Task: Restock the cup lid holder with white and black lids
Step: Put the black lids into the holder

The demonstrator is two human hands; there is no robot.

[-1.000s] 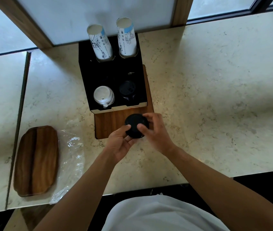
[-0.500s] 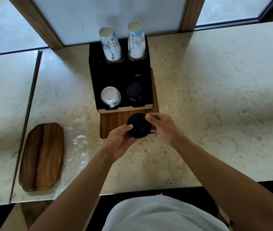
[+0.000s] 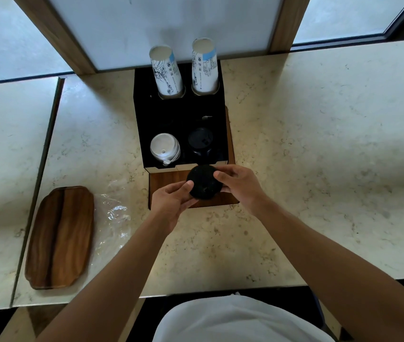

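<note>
A black cup and lid holder (image 3: 161, 119) stands on a wooden base (image 3: 166, 186) at the counter's back. Its front left slot holds a stack of white lids (image 3: 164, 149); its front right slot holds black lids (image 3: 200, 141). I hold a stack of black lids (image 3: 203, 181) between both hands, just in front of the holder's front edge. My left hand (image 3: 171, 201) grips it from the left and below. From the right, my right hand (image 3: 239, 185) grips the same stack.
Two stacks of printed paper cups (image 3: 166, 70) (image 3: 204, 66) stand in the holder's rear slots. A wooden tray (image 3: 60, 238) lies at the left, with a clear plastic wrapper (image 3: 114, 218) beside it. The marble counter (image 3: 319, 156) stretches right; windows stand behind.
Both hands have carried the black lid stack a little forward, closer to the holder's front edge. The camera view has shifted slightly.
</note>
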